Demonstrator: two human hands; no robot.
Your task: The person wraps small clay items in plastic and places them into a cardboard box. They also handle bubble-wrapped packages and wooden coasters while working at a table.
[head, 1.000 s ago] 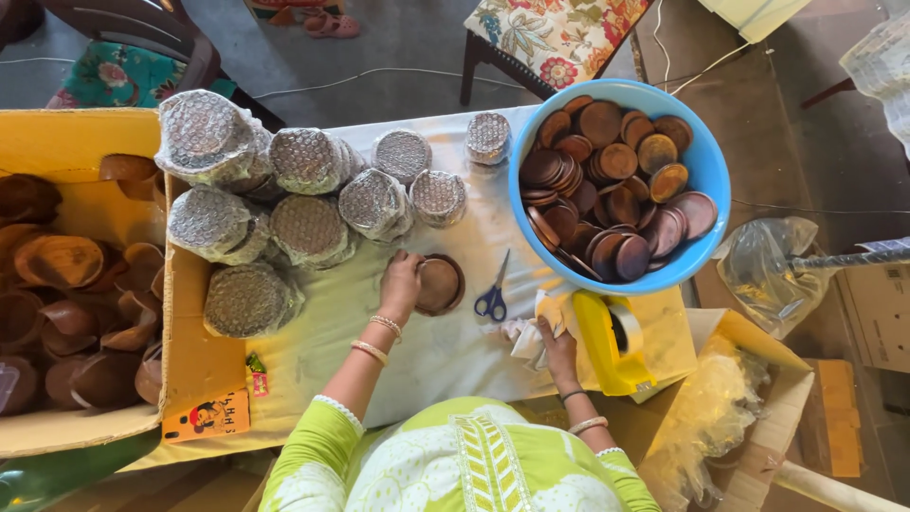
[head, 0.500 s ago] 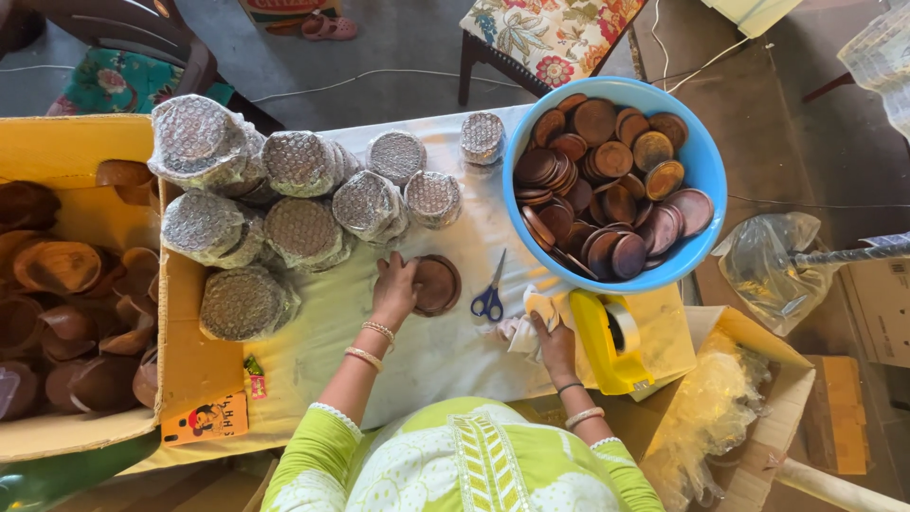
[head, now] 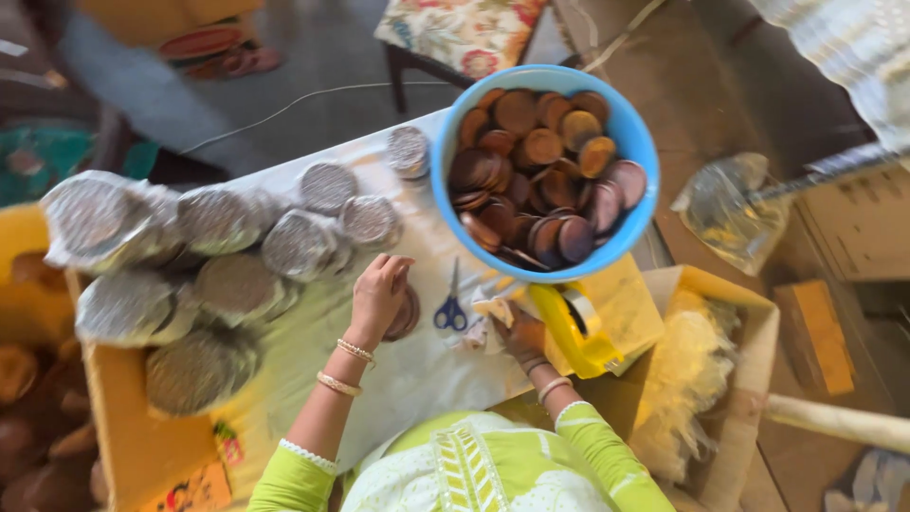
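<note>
Nearby, the blue bowl (head: pixel 445 190) sat heaped with round brown discs (head: pixel 540 180) at the table's far edge. The person's left hand (head: pixel 379 294) lay curled over a small stack of brown discs (head: pixel 406 315) on the white cloth (head: pixel 417 379), fingers bent around it. The right hand (head: pixel 521 334) was closed on a scrap of paper beside the yellow tape dispenser (head: pixel 569 332). Blue-handled scissors (head: pixel 450 308) lay between both hands. Clear-wrapped disc bundles (head: pixel 227 265) crowded the left side.

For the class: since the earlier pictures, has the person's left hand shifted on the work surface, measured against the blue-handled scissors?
No. The left hand rests on the brown disc, just left of the blue-handled scissors, as before; only the camera view has shifted.
</note>
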